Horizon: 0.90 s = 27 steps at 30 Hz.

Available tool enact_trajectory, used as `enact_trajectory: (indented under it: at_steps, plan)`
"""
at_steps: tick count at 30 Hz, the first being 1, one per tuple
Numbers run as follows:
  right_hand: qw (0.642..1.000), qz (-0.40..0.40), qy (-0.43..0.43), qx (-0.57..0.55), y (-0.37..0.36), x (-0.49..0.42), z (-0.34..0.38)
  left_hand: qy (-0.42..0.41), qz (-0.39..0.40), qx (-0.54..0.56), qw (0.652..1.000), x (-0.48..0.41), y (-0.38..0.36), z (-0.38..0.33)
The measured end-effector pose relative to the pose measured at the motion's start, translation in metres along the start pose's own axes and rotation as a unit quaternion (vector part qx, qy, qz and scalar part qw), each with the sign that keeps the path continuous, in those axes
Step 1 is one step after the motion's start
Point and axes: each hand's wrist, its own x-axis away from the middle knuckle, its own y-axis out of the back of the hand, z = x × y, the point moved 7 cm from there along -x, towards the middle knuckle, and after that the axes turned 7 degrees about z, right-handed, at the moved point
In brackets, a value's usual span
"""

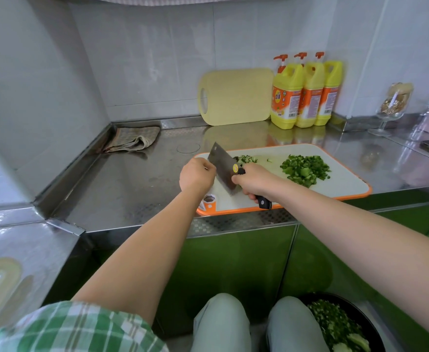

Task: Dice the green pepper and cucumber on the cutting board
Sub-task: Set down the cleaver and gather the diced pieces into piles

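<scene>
Stainless-steel counter runs into a tiled corner, bare metal lying left of the orange-rimmed cutting board, whose near edge sits at the counter's front lip. Diced green pieces are heaped on the board's right part, well apart from a few cucumber bits at its far edge behind the cleaver. The right hand wraps round the cleaver's black handle; the left hand, fingers curled, sits against the blade's left face, its hold impossible to tell.
</scene>
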Motion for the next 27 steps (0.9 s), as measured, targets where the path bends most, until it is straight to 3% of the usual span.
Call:
enact_trajectory:
  at_steps: [4, 10, 14, 18, 23, 27]
  plan:
    - [0.999, -0.039, -0.030, 0.019, 0.017, 0.002, -0.011, -0.001, 0.044, 0.006, 0.999, 0.006, -0.005, -0.003]
    - [0.995, -0.067, 0.054, -0.046, 0.031, 0.016, 0.008, -0.002, 0.046, 0.057, 0.997, 0.010, -0.001, -0.015]
    - [0.991, -0.104, 0.045, -0.068, 0.037, 0.022, 0.010, 0.007, 0.084, 0.083, 0.993, 0.009, -0.010, -0.020]
    - [0.986, -0.153, 0.062, 0.034, 0.043, 0.024, 0.010, 0.036, 0.107, 0.177, 0.978, 0.008, -0.020, -0.023]
    - [0.956, -0.185, 0.110, 0.200, 0.035, 0.022, 0.013, 0.058, 0.132, 0.381, 0.913, 0.012, -0.029, -0.042]
    - [0.955, -0.147, 0.167, 0.197, 0.023, 0.015, 0.010, 0.057, 0.085, 0.342, 0.934, 0.006, -0.028, -0.041]
